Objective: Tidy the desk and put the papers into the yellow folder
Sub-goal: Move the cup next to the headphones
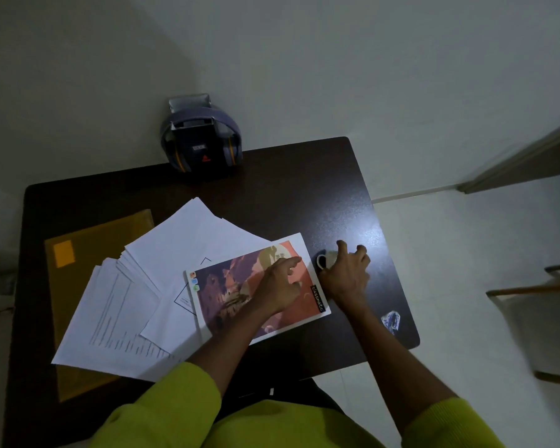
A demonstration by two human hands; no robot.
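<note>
Where the left hand (280, 286) lies flat with fingers spread and released, it presses on a notebook (256, 291) whose cover shows a reddish rocky scene; a black strip at the cover's edge, just beside that hand's wrist on the side toward the right hand, reads "classmate". Three small round icons sit at the cover's far left corner, too small to read. The right hand (346, 273), just beside the left and touching the notebook's edge, is curled over a small white cup (324, 258) and grips it from above; only the handle and part of the rim show past the fingers.

Left of the left hand, partly under the notebook, a loose fan of white papers (136, 305) spreads across the dark worktop (304, 195); one sheet carries lines of print, blurred beyond reading, and another a diamond outline. The yellow folder (75, 286) lies farther left still, beneath the papers, with a brighter square label on its cover.

Well beyond both hands, at the worktop's far edge, headphones (201, 147) hang over a dark box with a small white label and a red triangle mark, unreadable. Nearer than the right hand, by the worktop's right edge, lies a small blue and white wrapper (391, 320).
</note>
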